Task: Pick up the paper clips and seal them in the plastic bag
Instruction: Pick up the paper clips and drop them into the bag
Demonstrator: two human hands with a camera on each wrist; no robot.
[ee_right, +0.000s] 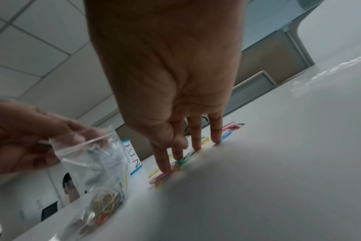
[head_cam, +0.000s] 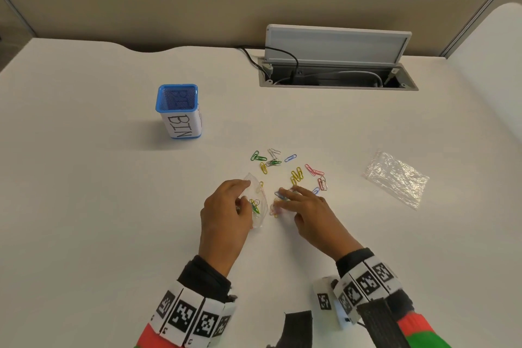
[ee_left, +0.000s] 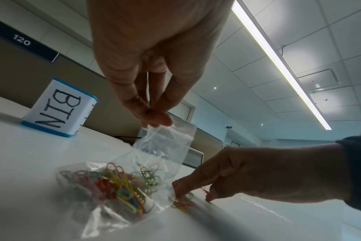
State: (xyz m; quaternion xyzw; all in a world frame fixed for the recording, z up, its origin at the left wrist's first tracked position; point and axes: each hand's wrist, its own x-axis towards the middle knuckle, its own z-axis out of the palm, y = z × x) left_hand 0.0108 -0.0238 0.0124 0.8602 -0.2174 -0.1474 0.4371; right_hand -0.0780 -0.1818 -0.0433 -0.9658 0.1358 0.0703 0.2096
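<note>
A: Nearest the viewer, what do the hands do?
B: The left hand (head_cam: 226,215) pinches the mouth of the bag (ee_left: 165,146) between thumb and fingertips; the bag's lower end rests on the table (head_cam: 113,220) and holds a heap of coloured clips. The right hand (head_cam: 308,209), fingers extended, presses its fingertips (ee_right: 196,146) onto loose clips (ee_right: 179,163) just beside the bag; nothing is gripped.

A: And beyond the hands?
B: More clips (head_cam: 282,167) lie scattered on the table. A second bag (head_cam: 395,176) lies flat, well apart to the right. Farther left stands the bin (head_cam: 179,110), upright. At the far edge, a cable hatch (head_cam: 336,65) stands open.
</note>
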